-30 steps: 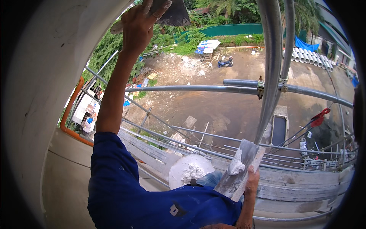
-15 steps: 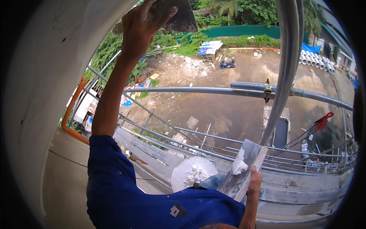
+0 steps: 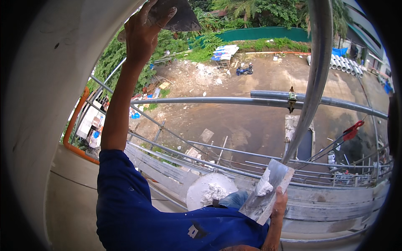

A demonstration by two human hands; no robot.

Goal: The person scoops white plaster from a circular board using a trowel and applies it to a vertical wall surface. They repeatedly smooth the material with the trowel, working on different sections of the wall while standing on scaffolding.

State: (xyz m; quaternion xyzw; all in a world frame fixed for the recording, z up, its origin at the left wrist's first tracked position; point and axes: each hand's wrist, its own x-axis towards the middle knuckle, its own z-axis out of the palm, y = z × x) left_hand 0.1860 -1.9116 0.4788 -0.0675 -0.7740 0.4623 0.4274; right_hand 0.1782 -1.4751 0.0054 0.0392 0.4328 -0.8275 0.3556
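Observation:
My left hand point(image 3: 142, 35) is raised high beside the pale wall point(image 3: 46, 83), its fingers closed round a wide-bladed putty knife point(image 3: 178, 16). The thumb lies on the dark blade, and the knife's upper part is cut off by the frame. Low on the right, my right hand point(image 3: 279, 205) grips the edge of a flat plaster hawk point(image 3: 255, 203), which is tilted. A lump of white plaster point(image 3: 264, 188) sits on its face. Below, between my arms, a round white tub point(image 3: 192, 194) holds more plaster point(image 3: 214, 191).
Scaffold pipes cross ahead, with a thick upright point(image 3: 316, 62) close in front and a clamp point(image 3: 292, 98) on a rail. Grey planks point(image 3: 322, 209) lie at right. An orange pipe point(image 3: 69, 131) runs by the wall. Far below are a motorcycle point(image 3: 244, 70) and concrete pipes point(image 3: 345, 66).
The putty knife and my left hand have shifted slightly left in view. The hawk has tilted a little and its top edge sits lower. Both grips stay the same.

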